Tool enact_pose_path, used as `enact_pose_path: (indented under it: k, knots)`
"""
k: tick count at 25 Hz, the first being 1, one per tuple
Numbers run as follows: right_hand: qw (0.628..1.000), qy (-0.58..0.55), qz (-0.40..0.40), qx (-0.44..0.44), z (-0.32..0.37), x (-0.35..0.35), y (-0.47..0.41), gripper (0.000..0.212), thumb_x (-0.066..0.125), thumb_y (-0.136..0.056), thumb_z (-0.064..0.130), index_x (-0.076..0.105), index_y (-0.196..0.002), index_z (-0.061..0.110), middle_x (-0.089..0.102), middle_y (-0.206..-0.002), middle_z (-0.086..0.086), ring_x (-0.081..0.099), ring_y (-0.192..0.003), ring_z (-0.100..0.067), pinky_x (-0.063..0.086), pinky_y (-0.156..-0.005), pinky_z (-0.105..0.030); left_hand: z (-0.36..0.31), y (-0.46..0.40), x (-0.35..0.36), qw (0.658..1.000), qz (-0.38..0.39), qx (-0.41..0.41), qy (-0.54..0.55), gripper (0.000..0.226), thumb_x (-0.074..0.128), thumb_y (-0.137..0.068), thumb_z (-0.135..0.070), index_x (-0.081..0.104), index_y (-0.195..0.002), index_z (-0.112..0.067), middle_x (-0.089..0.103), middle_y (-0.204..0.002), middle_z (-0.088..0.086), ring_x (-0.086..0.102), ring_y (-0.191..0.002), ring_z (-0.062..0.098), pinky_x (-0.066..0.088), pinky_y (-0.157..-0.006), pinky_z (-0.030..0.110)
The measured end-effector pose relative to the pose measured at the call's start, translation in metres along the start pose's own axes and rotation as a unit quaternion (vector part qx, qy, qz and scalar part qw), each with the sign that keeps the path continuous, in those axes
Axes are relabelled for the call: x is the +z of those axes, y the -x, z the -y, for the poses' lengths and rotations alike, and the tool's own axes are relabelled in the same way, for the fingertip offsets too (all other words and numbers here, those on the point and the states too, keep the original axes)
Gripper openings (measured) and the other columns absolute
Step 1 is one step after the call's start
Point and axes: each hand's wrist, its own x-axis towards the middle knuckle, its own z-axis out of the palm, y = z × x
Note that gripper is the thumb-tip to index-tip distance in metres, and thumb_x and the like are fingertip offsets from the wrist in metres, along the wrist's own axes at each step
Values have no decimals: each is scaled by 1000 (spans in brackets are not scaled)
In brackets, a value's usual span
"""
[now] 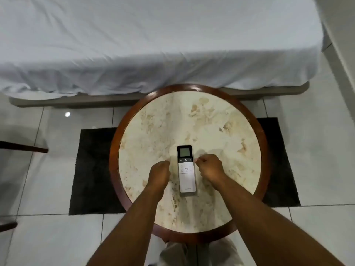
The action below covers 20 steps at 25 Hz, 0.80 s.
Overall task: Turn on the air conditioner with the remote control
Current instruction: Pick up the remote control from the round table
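Note:
A slim white remote control [186,176] with a dark top and a small grey screen lies flat on the round marble table [211,131], screen end pointing away from me. My left hand [159,173] rests just left of it, fingers curled in, holding nothing. My right hand [210,168] is just right of it, also curled, its fingertips close to the remote's edge near the power button row. Neither hand grips the remote. No air conditioner is in view.
The table has a dark wooden rim [264,143] and stands on a black rug [92,169] over white floor tiles. A bed with a white sheet [153,45] runs across the far side. Dark furniture legs [25,147] show at the left edge.

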Motion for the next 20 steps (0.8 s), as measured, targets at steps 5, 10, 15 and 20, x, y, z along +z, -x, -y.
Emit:
enact_pose_path:
  k: [5, 10, 15, 20]
  knots:
    - [999, 39, -25, 18, -6, 33, -21, 36, 60, -92, 26, 55, -63, 7, 55, -61, -5, 50, -55, -18, 30, -48, -28, 15, -19, 27, 998, 36, -42, 40, 44, 29, -92, -35, 63, -90, -7, 66, -90, 16, 53, -82, 27, 39, -77, 38]
    - [997, -53, -44, 28, 2, 48, -23, 29, 62, -93, 28, 72, -99, 1, 74, -96, -14, 70, -88, -31, 50, -69, -33, 18, -28, 33, 995, 27, -20, 93, 73, 17, -92, -52, 78, -85, -11, 77, -83, 15, 72, -75, 26, 53, -67, 28]
    - [991, -124, 4, 46, 7, 47, -1, 32, 58, -96, 30, 69, -103, 0, 74, -101, -18, 70, -92, -35, 55, -83, -43, 22, -13, 20, 992, 19, -17, 127, 71, 18, -92, -58, 75, -78, -19, 77, -71, 3, 72, -60, 15, 49, -50, 23]
    - [982, -183, 14, 49, 33, 2, 31, 42, 57, -98, 28, 63, -105, -13, 70, -110, -31, 69, -90, -40, 49, -73, -40, -20, 28, -15, 998, 16, 11, 61, 72, 16, -95, -61, 57, -128, -11, 61, -129, 7, 56, -116, 27, 40, -103, 46]
